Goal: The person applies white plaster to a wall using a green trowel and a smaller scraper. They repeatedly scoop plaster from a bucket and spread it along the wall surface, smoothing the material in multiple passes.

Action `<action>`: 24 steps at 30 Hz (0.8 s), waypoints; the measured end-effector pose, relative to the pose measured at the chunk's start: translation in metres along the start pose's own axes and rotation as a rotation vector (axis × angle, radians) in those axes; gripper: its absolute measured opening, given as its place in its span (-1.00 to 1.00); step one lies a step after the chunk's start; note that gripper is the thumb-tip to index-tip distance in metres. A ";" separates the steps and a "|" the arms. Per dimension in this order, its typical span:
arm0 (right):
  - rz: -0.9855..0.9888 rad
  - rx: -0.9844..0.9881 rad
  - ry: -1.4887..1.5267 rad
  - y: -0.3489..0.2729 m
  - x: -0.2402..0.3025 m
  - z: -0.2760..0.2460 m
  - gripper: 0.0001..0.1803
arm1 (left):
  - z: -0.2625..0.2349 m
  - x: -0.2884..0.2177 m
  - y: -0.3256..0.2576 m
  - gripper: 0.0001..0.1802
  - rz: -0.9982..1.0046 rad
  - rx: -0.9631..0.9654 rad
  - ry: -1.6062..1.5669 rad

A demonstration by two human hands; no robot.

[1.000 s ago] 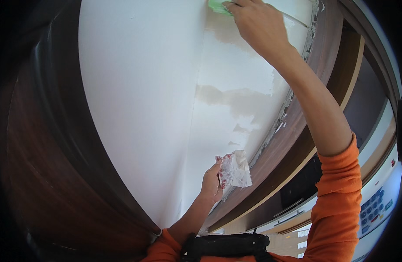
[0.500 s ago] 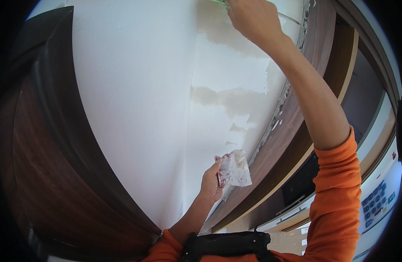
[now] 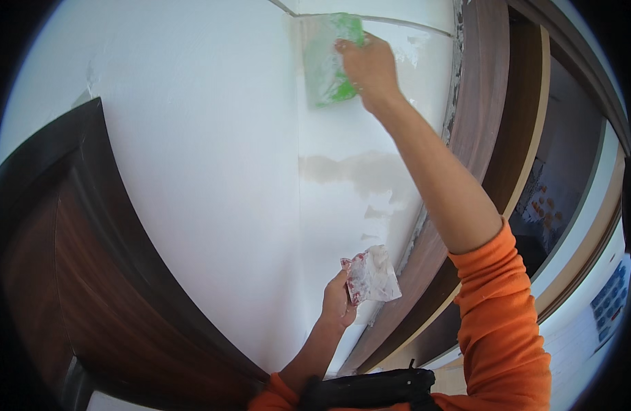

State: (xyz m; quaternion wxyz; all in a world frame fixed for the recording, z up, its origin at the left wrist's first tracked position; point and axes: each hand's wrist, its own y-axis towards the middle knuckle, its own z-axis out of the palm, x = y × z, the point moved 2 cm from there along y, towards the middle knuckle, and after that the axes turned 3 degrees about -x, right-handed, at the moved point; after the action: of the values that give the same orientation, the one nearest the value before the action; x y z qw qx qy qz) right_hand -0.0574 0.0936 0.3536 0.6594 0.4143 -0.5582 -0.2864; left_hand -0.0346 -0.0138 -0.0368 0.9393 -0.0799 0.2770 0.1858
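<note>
High on the wall, my right hand (image 3: 374,72) grips a green plastic putty scraper (image 3: 332,61) by its edge, its broad blade lying against the white wall (image 3: 206,137) close to the inner corner. The scraper is slightly blurred and smeared with white paste. Lower down, my left hand (image 3: 338,301) is closed round a red putty scraper (image 3: 350,274) coated with a lump of white putty (image 3: 380,274). Damp-looking greyish patches (image 3: 356,171) mark the wall between my two hands.
A dark brown wooden door (image 3: 55,260) fills the left side. Along the right runs a brown wooden door frame (image 3: 476,89) with a rough, putty-flecked edge. Beyond it is a room with orange flowers (image 3: 545,205). A black strap or bag (image 3: 370,389) sits at my chest.
My right hand has come down and left with the green scraper, now fully in view. White putty covers the upper greyish patch. The left hand has barely shifted.
</note>
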 end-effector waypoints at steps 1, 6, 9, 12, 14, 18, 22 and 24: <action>-0.040 0.003 -0.038 0.000 -0.003 0.009 -0.67 | 0.000 0.001 0.000 -0.46 0.005 0.007 0.000; -0.086 0.146 0.038 -0.025 0.004 0.010 -0.65 | -0.001 0.003 0.001 -0.46 0.028 0.056 -0.032; 0.040 0.147 0.394 -0.033 0.010 -0.011 -0.68 | -0.003 0.003 0.003 -0.46 0.022 0.076 -0.045; 0.091 -0.014 0.301 -0.024 0.011 -0.021 -0.73 | -0.005 0.002 0.003 -0.45 0.010 0.051 -0.011; -0.038 0.066 0.179 -0.016 0.012 -0.015 -0.67 | -0.004 0.002 0.003 -0.45 0.004 0.027 -0.013; -0.277 0.063 -0.233 -0.010 0.015 -0.013 -0.61 | -0.002 0.001 0.002 -0.46 0.006 0.016 -0.001; -0.225 0.103 -0.126 -0.018 0.023 -0.019 -0.62 | 0.001 0.002 -0.001 -0.47 0.002 -0.018 0.013; -0.232 0.020 -0.173 -0.022 0.032 -0.017 -0.59 | 0.002 -0.001 -0.001 -0.47 0.010 0.007 0.023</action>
State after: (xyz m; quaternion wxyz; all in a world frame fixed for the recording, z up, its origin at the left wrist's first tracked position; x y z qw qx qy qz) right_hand -0.0319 0.0597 0.3500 0.5670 0.4566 -0.5640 -0.3898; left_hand -0.0336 -0.0143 -0.0346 0.9355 -0.0772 0.2889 0.1884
